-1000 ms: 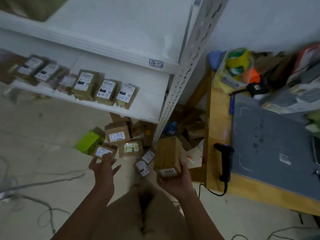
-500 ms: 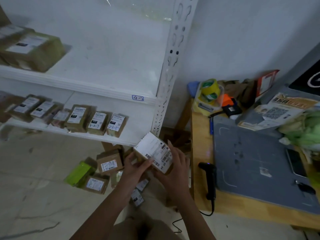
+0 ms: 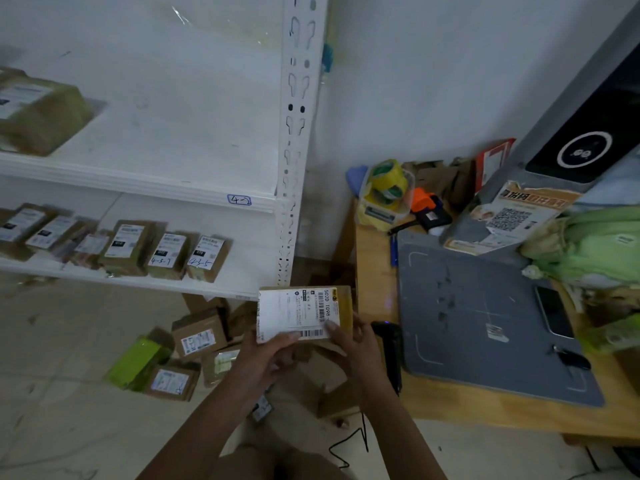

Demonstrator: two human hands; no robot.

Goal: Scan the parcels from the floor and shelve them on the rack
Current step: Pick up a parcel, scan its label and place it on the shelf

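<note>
Parcel (image 3: 304, 313), label face up, long axis lying nine to three o'clock, held between the rack upright (image 3: 294, 168) at twelve and the wooden table edge (image 3: 375, 278) at three; left hand (image 3: 266, 358) and right hand (image 3: 353, 344) grip its near edge, fingers curled round it; shelved row (image 3: 166, 254) at ten leaves bare board beside the upright; floor parcels (image 3: 199, 336) at eight on pale floor (image 3: 69, 341); scanner (image 3: 393, 341) just beside the right hand.

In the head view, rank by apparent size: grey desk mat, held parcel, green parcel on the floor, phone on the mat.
1. grey desk mat, clearly largest
2. held parcel, nearest the camera, so flattered
3. green parcel
4. phone, smallest; close to the green parcel, so unsure
</note>
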